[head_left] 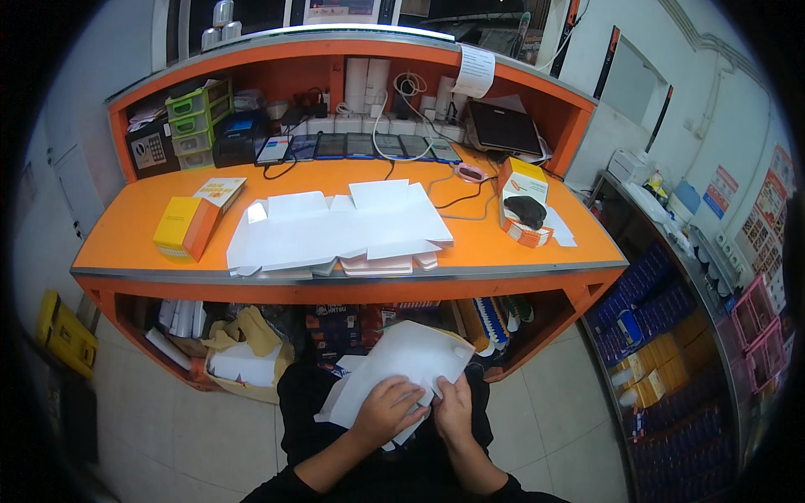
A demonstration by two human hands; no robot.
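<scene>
Over my lap lies a white flat cardboard box blank point(411, 362), tilted, with a narrow brown edge along its far side. My left hand point(388, 409) is closed over its near part, fingers bent against a folded flap. Beside it, my right hand point(454, 408) pinches the near right edge between thumb and fingers. The underside of the blank is hidden. On the orange desk point(151, 214) in front of me lies a stack of similar white blanks point(335, 226), their flaps overlapping unevenly.
A yellow-orange box point(186, 226) stands left of the stack. At the right, another box point(521, 180) has a dark lump point(526, 211) on it. Several phones point(360, 146) and cables line the desk's back. Below sits an open sack point(251, 356); shelves point(671, 335) stand right.
</scene>
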